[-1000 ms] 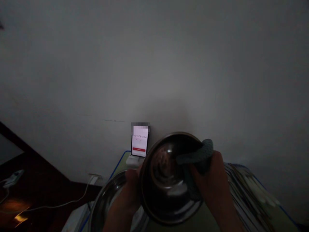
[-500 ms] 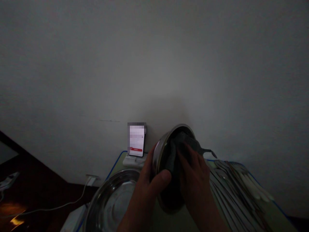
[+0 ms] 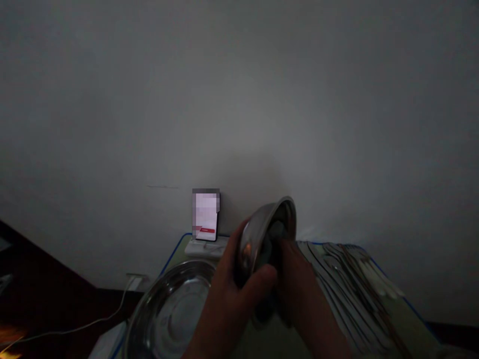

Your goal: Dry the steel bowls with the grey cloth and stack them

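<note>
A shiny metal bowl (image 3: 258,227) is held up and tilted on its side, its mouth facing right. My left hand (image 3: 239,284) grips the bowl from the left, fingers behind the wall and thumb over the near rim. Inside the mouth is a dark grey cloth (image 3: 276,233), partly hidden. My right hand (image 3: 297,274) is closed on the cloth and presses it into the bowl; its fingertips are out of sight. To the left, a large metal basin (image 3: 179,309) stands on the green table with its open side up.
A lit phone (image 3: 205,217) leans against the wall on a white block (image 3: 204,248). On the right lie several long thin utensils (image 3: 348,289). A white cable (image 3: 86,326) runs at the lower left. The table has a blue edge (image 3: 172,257).
The bowl has turned so its outer wall shows more and its mouth faces further right. My right hand has gone deeper into it; the cloth's loose end no longer sticks out.
</note>
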Available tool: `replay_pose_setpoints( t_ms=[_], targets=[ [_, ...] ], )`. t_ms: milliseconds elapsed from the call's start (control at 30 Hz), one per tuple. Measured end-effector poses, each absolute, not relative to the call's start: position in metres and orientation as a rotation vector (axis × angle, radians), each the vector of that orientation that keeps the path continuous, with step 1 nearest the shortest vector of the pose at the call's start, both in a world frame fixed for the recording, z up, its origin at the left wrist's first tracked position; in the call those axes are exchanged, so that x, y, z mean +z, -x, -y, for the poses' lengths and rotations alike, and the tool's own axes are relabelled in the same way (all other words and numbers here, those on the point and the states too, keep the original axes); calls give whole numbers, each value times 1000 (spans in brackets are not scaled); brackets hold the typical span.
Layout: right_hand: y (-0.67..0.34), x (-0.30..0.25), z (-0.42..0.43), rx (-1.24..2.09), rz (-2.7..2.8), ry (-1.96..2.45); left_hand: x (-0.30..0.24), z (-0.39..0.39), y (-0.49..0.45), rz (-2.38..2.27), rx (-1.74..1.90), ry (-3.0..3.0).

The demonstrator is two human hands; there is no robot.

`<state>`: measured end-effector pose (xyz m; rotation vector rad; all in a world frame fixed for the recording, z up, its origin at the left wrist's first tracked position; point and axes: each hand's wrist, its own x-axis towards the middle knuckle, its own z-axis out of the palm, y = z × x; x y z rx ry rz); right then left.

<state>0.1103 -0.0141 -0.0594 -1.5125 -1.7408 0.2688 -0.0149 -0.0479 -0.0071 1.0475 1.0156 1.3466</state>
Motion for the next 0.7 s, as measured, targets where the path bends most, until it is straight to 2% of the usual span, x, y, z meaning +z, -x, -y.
replay_pose_setpoints(
  t_ms=[133, 367, 567, 700],
  targets=[
    [-118, -58, 1, 148, 1542, 1460, -10, 46, 14, -945, 1318, -1086],
    [-110, -30, 22, 485, 1348, 1370, -27, 25, 5, -724, 1140, -1043],
    [-98, -24, 39, 808, 1778, 972, -23, 26, 4, -856, 1314, -650],
    [-108, -24, 41, 839, 2012, 969, -9, 29, 7, -873, 1427, -652]
  ],
)
